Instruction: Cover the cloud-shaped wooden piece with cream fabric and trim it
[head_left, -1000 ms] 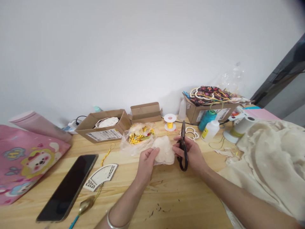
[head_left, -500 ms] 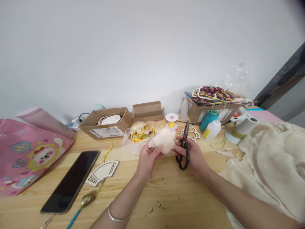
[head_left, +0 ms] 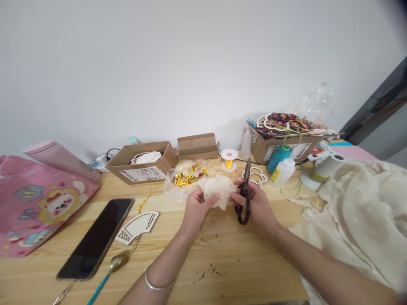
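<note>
My left hand (head_left: 196,207) grips a small cream fabric piece (head_left: 218,188) above the wooden table (head_left: 222,254). My right hand (head_left: 259,204) is closed round black scissors (head_left: 244,195), blades shut and pointing up, and its fingertips also pinch the right edge of the fabric piece. A clear plastic bag with yellow cord (head_left: 184,176) lies just behind my left hand.
A phone (head_left: 97,237), a white fan-shaped cutout (head_left: 138,224) and a spoon (head_left: 116,262) lie at left. Pink printed cloth (head_left: 34,207) covers the far left. Cardboard boxes (head_left: 143,163), a yellow thread spool (head_left: 229,159) and bottles (head_left: 281,169) stand at the back. Cream cloth (head_left: 359,212) is heaped at right.
Both hands lifted the fabric piece off the table and turned it between them. The scissors stayed in my right hand.
</note>
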### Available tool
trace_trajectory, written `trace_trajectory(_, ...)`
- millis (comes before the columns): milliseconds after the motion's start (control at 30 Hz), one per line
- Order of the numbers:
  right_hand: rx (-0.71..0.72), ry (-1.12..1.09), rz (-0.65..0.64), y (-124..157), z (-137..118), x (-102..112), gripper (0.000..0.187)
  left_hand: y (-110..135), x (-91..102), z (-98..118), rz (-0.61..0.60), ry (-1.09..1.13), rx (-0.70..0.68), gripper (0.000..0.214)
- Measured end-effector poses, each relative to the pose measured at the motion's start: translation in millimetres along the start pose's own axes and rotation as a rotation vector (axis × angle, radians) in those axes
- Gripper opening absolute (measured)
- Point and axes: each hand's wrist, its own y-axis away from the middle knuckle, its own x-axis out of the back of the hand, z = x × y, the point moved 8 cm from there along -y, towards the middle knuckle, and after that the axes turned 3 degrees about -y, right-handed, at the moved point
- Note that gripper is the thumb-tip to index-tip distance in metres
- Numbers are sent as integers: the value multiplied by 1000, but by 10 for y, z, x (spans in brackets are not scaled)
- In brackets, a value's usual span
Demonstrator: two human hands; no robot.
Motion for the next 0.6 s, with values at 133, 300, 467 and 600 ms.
trace_trajectory(133,-9,-13,-5,13,6,-34,44,17,-3,-33,19,-56,40,36)
trace_trajectory(300,-3,-26,-13,14,3,-37,42,10,19,-75,-11,-1,59,27)
trace_trajectory(467,2,-18,-35,20,26,-48,40,4,12,-91,-13,166,70,22)
trace_trajectory(600,-7,-14,-41,31,34,-59,39,7,-11,-49,-7,184,52,33)
